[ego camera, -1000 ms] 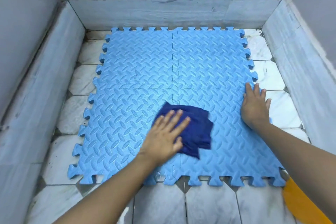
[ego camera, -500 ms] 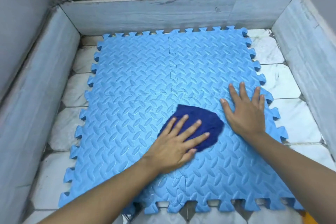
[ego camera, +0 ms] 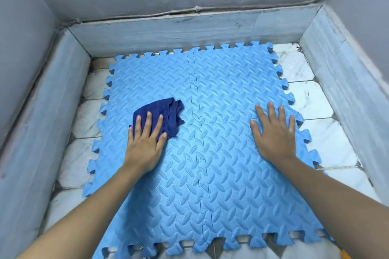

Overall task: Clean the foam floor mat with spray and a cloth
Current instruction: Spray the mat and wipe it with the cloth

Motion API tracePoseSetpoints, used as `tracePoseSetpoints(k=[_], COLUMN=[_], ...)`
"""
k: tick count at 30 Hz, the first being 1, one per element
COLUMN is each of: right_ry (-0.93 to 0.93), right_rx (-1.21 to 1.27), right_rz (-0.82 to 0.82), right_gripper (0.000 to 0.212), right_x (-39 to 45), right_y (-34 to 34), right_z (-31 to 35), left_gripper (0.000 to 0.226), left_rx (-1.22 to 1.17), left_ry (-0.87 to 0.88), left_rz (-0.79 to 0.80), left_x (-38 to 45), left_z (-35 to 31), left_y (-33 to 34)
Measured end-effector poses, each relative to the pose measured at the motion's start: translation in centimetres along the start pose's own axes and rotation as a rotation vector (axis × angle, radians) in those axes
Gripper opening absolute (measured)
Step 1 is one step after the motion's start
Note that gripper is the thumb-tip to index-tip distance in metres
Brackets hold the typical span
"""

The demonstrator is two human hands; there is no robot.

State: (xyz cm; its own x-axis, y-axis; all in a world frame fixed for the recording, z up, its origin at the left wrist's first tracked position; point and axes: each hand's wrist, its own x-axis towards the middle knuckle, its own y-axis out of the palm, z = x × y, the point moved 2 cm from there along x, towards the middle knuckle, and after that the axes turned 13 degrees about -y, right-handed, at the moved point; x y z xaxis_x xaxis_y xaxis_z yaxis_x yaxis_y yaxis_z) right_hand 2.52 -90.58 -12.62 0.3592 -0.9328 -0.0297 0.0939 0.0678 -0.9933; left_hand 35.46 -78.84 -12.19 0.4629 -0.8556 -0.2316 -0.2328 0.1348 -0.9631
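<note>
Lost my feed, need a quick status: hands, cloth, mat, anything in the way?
Left hand flat on cloth, pressing it to mat, left half. Right hand flat, bracing mat's right side. No spray bottle in view. Nothing in the way.

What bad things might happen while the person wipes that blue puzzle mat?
The light blue interlocking foam floor mat lies loose on pale marble tiles, so hard wiping may slide it or pull its puzzle seams apart. The bunched dark blue cloth under the left hand could miss patches. The right hand, pressed flat, might slip if the foam is wet.

Embossed foam mat; soft cloth
</note>
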Motion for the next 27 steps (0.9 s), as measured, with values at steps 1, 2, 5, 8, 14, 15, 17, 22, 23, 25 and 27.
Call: tracePoseSetpoints(k=[1,2,5,8,14,15,17,22,23,25,27], right_ry=[0.003,0.008,0.045,0.042,-0.306,-0.334,-0.373,-0.354,-0.318,-0.257,-0.237], right_rx=[-0.009,-0.015,0.031,0.102,0.146,0.11,0.045,-0.182,-0.194,-0.205,-0.194], right_rz=[0.028,0.078,0.356,0.423,-0.624,-0.716,-0.798,-0.439,-0.358,-0.247,-0.197], right_gripper=[0.06,0.059,0.061,0.068,0.072,0.072,0.072,0.08,0.08,0.072,0.056], right_x=[0.1,0.2,0.5,3.3,13.8,15.2,17.2,21.0,21.5,21.7,21.2], right_y=[0.0,-0.1,-1.6,-8.0,-33.2,-37.0,-43.5,-49.2,-49.2,-48.9,-47.5], right_z=[0.1,0.2,0.3,2.2,12.1,13.1,14.7,16.9,16.9,16.6,16.5], left_gripper=[0.063,0.064,0.074,0.069,0.071,0.071,0.065,0.06,0.06,0.061,0.061], left_rx=[0.024,0.049,0.151,0.305,0.13,0.112,0.078,0.063,0.076,0.1,0.097], left_ry=[0.031,0.044,-0.005,-0.039,0.287,0.312,0.311,0.276,0.268,0.248,0.221], left_rz=[0.013,0.035,0.194,0.344,-0.396,-0.483,-0.602,-0.663,-0.654,-0.648,-0.625], left_x=[-1.5,-2.4,-3.2,-1.0,4.3,4.6,4.8,4.4,4.3,4.2,4.2], left_z=[0.3,0.5,-0.2,-3.4,-14.3,-15.6,-17.2,-17.9,-17.5,-16.6,-15.5], left_y=[0.4,0.6,-0.6,-6.3,-27.3,-30.2,-35.1,-40.0,-40.2,-40.7,-40.8])
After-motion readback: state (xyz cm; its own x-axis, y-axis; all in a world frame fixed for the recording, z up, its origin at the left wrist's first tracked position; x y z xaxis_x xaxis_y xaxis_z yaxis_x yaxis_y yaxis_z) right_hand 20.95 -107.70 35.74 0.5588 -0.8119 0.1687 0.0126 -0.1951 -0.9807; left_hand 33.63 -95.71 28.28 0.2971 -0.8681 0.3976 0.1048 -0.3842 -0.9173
